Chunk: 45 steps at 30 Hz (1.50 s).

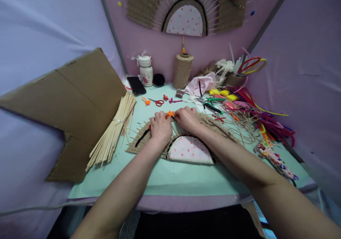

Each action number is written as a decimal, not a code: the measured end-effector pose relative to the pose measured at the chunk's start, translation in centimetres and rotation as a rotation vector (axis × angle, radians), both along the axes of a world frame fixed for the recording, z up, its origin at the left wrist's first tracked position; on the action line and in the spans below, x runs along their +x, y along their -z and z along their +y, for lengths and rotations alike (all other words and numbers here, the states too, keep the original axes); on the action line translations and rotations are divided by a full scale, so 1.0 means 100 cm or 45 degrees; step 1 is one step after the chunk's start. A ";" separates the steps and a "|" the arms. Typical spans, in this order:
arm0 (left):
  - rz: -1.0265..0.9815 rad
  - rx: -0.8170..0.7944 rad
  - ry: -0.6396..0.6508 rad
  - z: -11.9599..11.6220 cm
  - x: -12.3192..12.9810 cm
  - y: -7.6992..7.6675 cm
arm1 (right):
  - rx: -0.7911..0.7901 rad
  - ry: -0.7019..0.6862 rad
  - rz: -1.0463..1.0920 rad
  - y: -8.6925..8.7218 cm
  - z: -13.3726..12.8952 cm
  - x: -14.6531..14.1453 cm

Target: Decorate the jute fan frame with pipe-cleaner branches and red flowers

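Item: one half-round fan of tan woven twine with a white, red-dotted panel (190, 149), flat on the pale green tabletop (173, 180) before you, under both your forearms. Your bare left hand (161, 127): fingers bent over the fan's upper part. Your bare right hand (185, 118): fingers curled in beside a small bright-orange flower (171, 113) between the hands; what either pinches, cannot tell. To your left: one tied bundle of pale, thin wooden sticks (113, 130). Beyond: small red-handled metal scissors (159, 103).
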<state>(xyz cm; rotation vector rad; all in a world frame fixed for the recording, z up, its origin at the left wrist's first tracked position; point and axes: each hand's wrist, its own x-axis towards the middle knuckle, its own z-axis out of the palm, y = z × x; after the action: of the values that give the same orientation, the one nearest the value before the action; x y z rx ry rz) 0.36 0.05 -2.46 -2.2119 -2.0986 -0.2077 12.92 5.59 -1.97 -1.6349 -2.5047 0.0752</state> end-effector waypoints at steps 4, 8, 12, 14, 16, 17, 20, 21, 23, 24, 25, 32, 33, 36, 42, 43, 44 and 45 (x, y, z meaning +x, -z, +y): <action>0.020 0.031 0.007 0.000 0.001 0.003 | 0.033 0.036 0.062 0.003 0.001 0.001; 0.016 0.007 0.012 0.001 0.001 0.003 | 0.109 0.013 0.095 0.008 0.003 0.003; -0.001 -0.022 -0.003 0.001 0.001 0.002 | 0.183 -0.045 0.006 0.013 0.003 0.004; 0.000 -0.030 -0.007 0.002 0.000 0.002 | 0.211 -0.074 -0.040 0.012 0.003 0.005; 0.001 -0.022 -0.010 0.002 0.000 0.003 | 0.248 -0.093 -0.052 0.008 0.001 0.010; 0.000 -0.017 -0.007 0.002 0.000 0.004 | 0.278 -0.092 -0.040 0.005 0.000 0.014; -0.011 -0.002 -0.003 0.003 0.000 0.006 | 0.391 -0.057 0.039 -0.005 -0.006 0.027; -0.014 0.002 -0.001 0.003 0.000 0.006 | 0.416 -0.049 0.054 -0.008 -0.008 0.031; -0.021 0.005 -0.001 0.003 0.000 0.006 | 0.421 -0.066 0.046 -0.011 -0.014 0.035; -0.024 0.004 -0.002 0.002 0.000 0.006 | 0.402 -0.091 0.027 -0.011 -0.017 0.035; -0.028 0.003 -0.002 0.002 0.000 0.005 | 0.376 -0.119 0.007 -0.010 -0.021 0.034; -0.041 0.006 0.001 0.001 -0.001 0.005 | 0.254 -0.224 -0.138 0.009 -0.030 0.014; -0.038 0.010 0.000 0.001 -0.001 0.005 | 0.259 -0.220 -0.142 0.010 -0.029 0.013; -0.030 0.010 0.008 0.002 -0.002 0.004 | 0.252 -0.206 -0.148 0.012 -0.028 0.012; -0.006 0.042 0.013 -0.017 0.000 -0.008 | 0.162 -0.157 -0.200 0.004 -0.029 0.009; 0.005 0.037 0.028 -0.022 0.002 -0.010 | 0.153 -0.150 -0.207 0.002 -0.029 0.008; 0.017 -0.005 0.039 -0.027 0.004 -0.012 | 0.146 -0.143 -0.213 0.002 -0.029 0.008; 0.024 -0.083 0.043 -0.031 0.006 -0.013 | 0.141 -0.140 -0.217 0.001 -0.029 0.007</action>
<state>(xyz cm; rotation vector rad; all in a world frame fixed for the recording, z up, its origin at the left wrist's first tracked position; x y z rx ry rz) 0.96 -3.00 -1.15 -2.2778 -2.0882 -0.1217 13.65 2.68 -2.08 -1.5194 -2.6696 -0.1956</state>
